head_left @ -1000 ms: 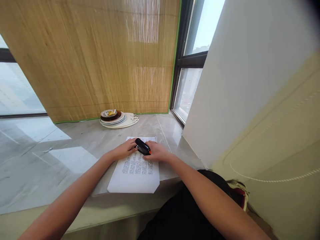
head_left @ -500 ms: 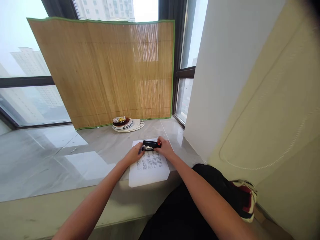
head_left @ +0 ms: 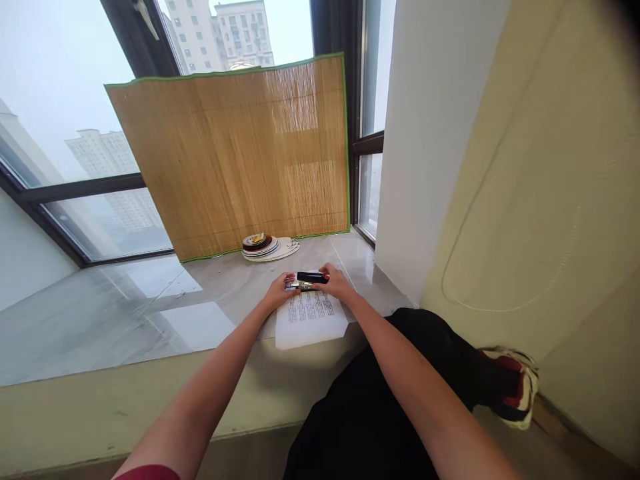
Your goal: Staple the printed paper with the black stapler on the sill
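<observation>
A black stapler [head_left: 312, 277] lies crosswise over the far part of printed sheets of paper [head_left: 311, 330]. Its silver metal part shows along the near side, apart from the black top, and a small red spot marks its right end. My right hand [head_left: 339, 283] is closed around that right end, fingers behind and thumb in front. At the left end, my left hand [head_left: 280, 292] has its fingers curled at the metal part. The paper's near edge hangs over the ledge's front.
The grey marble ledge [head_left: 210, 360] runs below the windows. Stacked plates [head_left: 260, 248] stand behind the paper. A bamboo mat [head_left: 235, 160] with green edging leans against the window. A white wall [head_left: 425, 133] rises to the right, near my black-clad leg [head_left: 430, 340].
The camera view has tilted and shifted, so everything sits differently in frame. The gap between the stapler's black top and silver part looks a little wider. Both hands stay at the stapler.
</observation>
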Available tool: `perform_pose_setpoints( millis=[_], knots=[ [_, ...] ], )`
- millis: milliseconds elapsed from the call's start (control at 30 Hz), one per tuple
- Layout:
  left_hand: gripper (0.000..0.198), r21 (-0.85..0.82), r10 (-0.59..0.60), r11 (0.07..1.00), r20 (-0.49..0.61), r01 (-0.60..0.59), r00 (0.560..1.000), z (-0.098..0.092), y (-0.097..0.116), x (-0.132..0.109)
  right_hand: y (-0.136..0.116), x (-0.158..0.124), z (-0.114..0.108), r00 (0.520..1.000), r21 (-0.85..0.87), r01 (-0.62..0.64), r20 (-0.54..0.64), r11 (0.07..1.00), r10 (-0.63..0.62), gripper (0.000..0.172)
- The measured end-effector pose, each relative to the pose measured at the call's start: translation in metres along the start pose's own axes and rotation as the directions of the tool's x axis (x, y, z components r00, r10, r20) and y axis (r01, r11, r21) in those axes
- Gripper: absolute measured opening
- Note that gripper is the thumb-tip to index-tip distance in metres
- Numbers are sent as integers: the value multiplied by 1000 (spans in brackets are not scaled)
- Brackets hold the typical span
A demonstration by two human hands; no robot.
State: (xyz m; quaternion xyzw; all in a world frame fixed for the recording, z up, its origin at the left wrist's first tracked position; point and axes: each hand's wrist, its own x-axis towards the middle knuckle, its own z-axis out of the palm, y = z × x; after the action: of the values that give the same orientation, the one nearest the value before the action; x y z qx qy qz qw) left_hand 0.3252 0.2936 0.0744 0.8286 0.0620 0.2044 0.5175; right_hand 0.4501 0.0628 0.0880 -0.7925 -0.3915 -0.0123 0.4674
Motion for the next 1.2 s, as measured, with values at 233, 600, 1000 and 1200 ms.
perform_pose_setpoints(
  millis=[233, 600, 1000, 1200],
  knots=[
    [83, -210, -65, 976, -43, 55, 997, -6, -5, 1, -33, -11, 8, 991, -280, 107, -42, 954, -124, 26],
    [44, -222, -175, 960, -8, 169, 985, -9, 19, -6, -46, -16, 25, 722, -529, 640, 164, 558, -672, 28],
    [38, -242, -210, 950, -37, 195, 977, -10, 19, -4, -45, -18, 16, 699, -458, 689, 216, 561, -682, 31],
    [47, -352, -194, 919, -9, 179, 981, -12, 11, -2, -48, -18, 9, 951, -299, 212, -157, 930, -267, 24]
  ],
)
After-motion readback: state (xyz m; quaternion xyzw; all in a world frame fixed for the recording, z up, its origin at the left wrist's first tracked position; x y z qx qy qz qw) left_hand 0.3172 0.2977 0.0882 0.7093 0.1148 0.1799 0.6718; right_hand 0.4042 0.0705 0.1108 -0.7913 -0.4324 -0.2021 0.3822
